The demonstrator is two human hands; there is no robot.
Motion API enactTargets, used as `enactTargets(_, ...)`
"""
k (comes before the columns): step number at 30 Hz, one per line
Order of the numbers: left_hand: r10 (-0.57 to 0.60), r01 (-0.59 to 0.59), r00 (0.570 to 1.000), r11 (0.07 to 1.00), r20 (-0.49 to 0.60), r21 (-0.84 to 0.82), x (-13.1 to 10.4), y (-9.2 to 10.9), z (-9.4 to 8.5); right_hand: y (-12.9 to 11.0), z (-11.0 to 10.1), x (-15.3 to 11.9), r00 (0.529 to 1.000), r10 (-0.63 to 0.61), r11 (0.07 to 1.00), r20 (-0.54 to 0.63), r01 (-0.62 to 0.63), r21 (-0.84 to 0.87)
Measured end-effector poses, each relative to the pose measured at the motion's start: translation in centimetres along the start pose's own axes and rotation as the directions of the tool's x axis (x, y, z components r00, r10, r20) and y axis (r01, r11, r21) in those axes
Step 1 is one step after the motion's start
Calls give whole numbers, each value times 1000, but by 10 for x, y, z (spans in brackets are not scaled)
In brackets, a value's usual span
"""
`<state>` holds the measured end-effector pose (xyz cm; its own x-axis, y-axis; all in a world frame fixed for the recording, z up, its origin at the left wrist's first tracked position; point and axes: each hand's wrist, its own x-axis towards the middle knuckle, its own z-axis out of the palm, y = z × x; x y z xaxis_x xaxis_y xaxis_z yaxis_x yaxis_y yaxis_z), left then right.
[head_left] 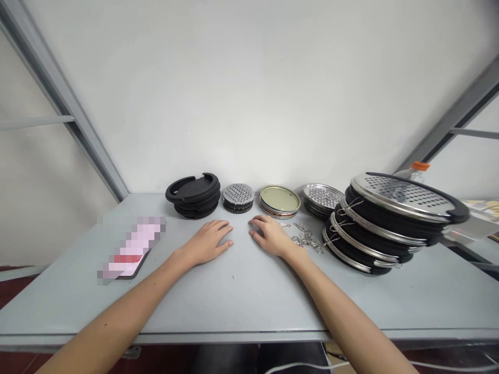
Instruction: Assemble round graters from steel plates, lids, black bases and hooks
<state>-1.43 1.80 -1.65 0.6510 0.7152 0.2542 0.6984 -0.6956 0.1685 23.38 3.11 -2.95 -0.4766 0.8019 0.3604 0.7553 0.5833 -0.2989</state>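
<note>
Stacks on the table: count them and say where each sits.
5: black rings far left, small perforated discs, gold lids, perforated trays, tall assembled stack at right. Others may be hidden behind.

Beyond our left hand [208, 241] sit stacked rings [194, 194] and perforated discs [238, 197]; beyond our right hand [270, 235], lids [279, 200]; wire clips [307, 240] just right of it.

phone [131, 248]: pixelated | bottle [413, 172]: mostly hidden behind stacked grater assemblies [390, 218]

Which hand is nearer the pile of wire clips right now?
Right. The right hand lies flat on the table just left of the wire clips, almost touching them. The left hand rests farther left, beyond the right hand.
</note>
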Motion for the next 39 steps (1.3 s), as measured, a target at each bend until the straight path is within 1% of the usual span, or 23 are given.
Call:
enactTargets(5,11,-11,999,1000,-40,1,-1,-2,4,2,1,0,1000,-13,1000,-5,13,28)
enactTargets(9,10,-10,999,1000,-41,-12,0,-3,4,0,0,2,1000,-7,1000,-24,8,27)
enactTargets(12,6,-7,999,1000,-38,-26,0,-2,3,-2,-3,2,998,-24,999,-62,23,-29)
enactTargets(15,-7,4,998,998,-59,-60,1,0,3,-2,-9,1,988,-30,992,-150,12,-123)
enactTargets(17,-11,5,997,996,-74,-84,1,3,3,0,-11,1,971,8,984,-239,-50,-173)
enactTargets(19,-3,-3,997,996,-74,-93,0,5,3,3,-12,1,942,80,966,-326,-154,-206)
enactTargets(21,7,-13,997,996,-72,-89,0,6,2,7,-12,1,913,162,942,-374,-256,-216)
enactTargets(23,12,-18,998,996,-67,-84,0,6,2,10,-11,1,902,232,926,-363,-319,-201)
enactTargets(26,12,-16,998,996,-54,-82,0,5,3,14,-10,1,897,302,920,-323,-363,-148)
enactTargets(29,16,-20,999,997,-46,-77,-1,5,3,16,-11,2,863,355,912,-360,-405,-71)
enactTargets(32,24,-26,999,997,-33,-67,-1,5,2,19,-13,3,832,375,912,-409,-411,-1)
enactTargets(39,22,-24,999,998,-24,-62,-2,6,0,26,-20,4,797,377,919,-472,-384,86)
